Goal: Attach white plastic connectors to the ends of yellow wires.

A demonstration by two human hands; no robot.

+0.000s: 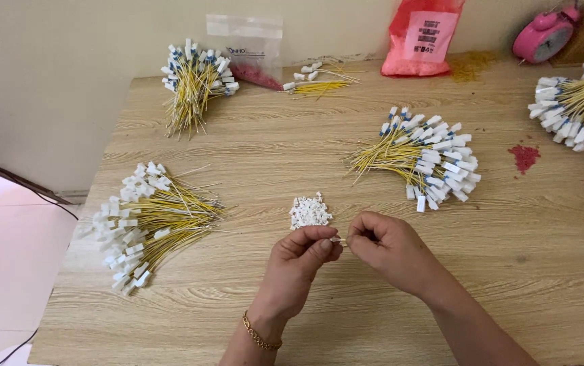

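Two hands meet fingertip to fingertip: the left hand [303,254] and right hand [387,247] each pinch an end of a tiny white piece [338,239]. Just beyond the fingers lies a small pile of white connectors [309,211]; farther off, yellow-wire bundles [149,220] on the wooden table [237,169].

The wire bundles [149,220] were yellow with white tags (some blue-marked), the table [271,305] light wood-grained, the clock [542,35] pink.
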